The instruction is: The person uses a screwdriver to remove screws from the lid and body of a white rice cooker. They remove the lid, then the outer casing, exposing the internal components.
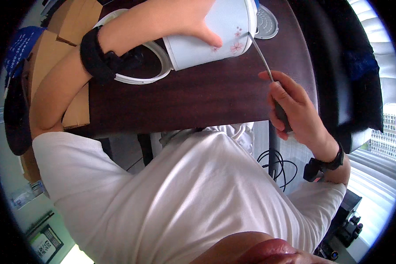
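A white cylindrical appliance body [229, 26] with a pink flower print lies on its side on the dark brown table [185, 103], cut off by the upper edge. My left hand [192, 22] holds it from the left, thumb stretched along its side; the other fingers are mostly hidden. My right hand [297, 103] is wrapped round the dark handle of a screwdriver [262, 56]. The thin metal shaft points up and left, its tip at the body's right rim. Whether the tip is wedged in the rim, I cannot tell.
A white ring [141, 81] lies left of the body, partly under my left forearm. A round grey perforated plate [267, 23] lies beyond the right rim. An open cardboard box [77, 108] borders the table's left side. Black cables [282, 169] hang below the front edge.
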